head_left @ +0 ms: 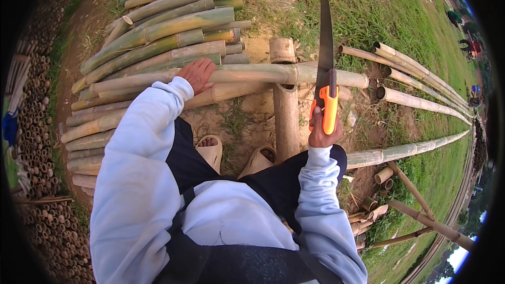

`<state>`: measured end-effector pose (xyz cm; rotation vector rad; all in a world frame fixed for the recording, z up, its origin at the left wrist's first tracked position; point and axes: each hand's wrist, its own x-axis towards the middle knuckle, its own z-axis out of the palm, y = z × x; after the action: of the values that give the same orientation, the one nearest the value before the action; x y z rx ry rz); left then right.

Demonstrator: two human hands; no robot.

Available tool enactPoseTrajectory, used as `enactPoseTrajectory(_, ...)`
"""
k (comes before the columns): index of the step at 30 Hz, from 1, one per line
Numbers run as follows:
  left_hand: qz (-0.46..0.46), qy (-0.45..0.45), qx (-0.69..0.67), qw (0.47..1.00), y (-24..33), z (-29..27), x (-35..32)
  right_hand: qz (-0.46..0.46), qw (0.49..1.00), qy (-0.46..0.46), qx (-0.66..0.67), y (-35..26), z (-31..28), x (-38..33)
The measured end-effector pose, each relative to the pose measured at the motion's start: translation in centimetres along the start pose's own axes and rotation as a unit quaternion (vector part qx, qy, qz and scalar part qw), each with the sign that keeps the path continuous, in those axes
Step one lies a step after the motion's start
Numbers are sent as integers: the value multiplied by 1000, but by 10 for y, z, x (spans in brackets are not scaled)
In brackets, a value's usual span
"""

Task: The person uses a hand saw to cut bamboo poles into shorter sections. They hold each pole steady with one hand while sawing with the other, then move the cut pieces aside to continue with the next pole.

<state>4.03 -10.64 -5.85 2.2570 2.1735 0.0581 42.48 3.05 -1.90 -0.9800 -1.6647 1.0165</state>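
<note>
My right hand (pixel 324 130) is closed round the orange and black handle of a hand saw (pixel 326 31). Its long dark blade points away from me and crosses over a bamboo pole (pixel 247 73) near the pole's right end; whether the teeth touch the pole I cannot tell. My left hand (pixel 198 75) lies over the same pole farther left, its fingers wrapped down on it. The pole runs from left to right across a notched upright bamboo post (pixel 285 121), which stands in front of me between my sandals and the saw.
A stack of cut bamboo lengths (pixel 152 34) lies at the left and far left. Long bamboo poles (pixel 415 100) stretch away on the right, above short offcuts (pixel 383 175) and a bamboo frame (pixel 431 224). Bundled bamboo (pixel 44 147) fills the left edge. Distant people (pixel 470 47) are at far right.
</note>
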Motion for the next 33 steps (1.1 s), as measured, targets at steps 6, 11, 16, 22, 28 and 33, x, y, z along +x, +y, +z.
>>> enactPoseTrajectory(6, -91, 6, -18, 996, 1, -3, 14, 12, 999, 19, 23, -3, -8, 3)
enactPoseTrajectory(11, -32, 7, 26, 999, -4, 4, 17, -33, 999, 30, 3, 0, -6, 6)
enactPoseTrajectory(16, -56, -25, -36, 997, 4, 2, 28, 14, 999, 15, 25, -13, 1, 3)
enactPoseTrajectory(22, 7, -63, -60, 996, 23, 22, 92, -19, 1000, 9, 21, -3, 1, -2)
enactPoseTrajectory(28, -80, -226, -133, 962, 38, 22, 117, -6, 999, -16, 41, -14, 12, -5)
enactPoseTrajectory(33, -80, -236, -102, 963, 53, 11, 125, -14, 999, 13, 43, -20, 12, -1)
